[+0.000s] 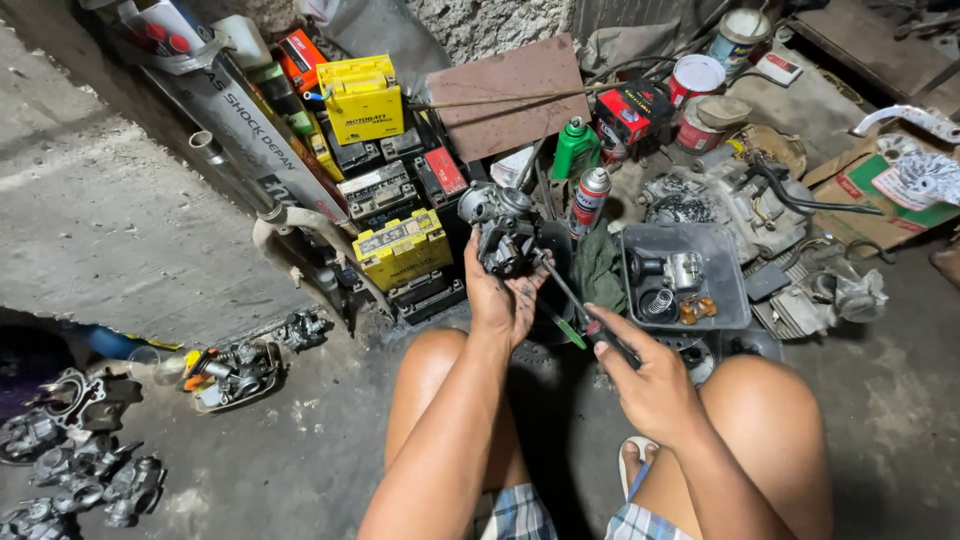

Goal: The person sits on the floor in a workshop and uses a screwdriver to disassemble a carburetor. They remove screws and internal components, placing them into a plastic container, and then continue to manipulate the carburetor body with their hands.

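My left hand (503, 297) is raised in front of me and grips a grey metal carburetor (498, 225) from below. My right hand (645, 378) holds a screwdriver (577, 301) by its dark handle. The thin shaft slants up and left, and its tip meets the carburetor's lower right side. Both hands are smeared with grease. My bare knees frame the hands on either side.
A grey plastic tray (730, 290) with small metal parts sits just right of the hands. Yellow and black batteries (402, 247) are stacked behind, with spray cans (589, 198), tins and an engine (745, 205). More carburetors (80, 470) lie on the concrete floor at left.
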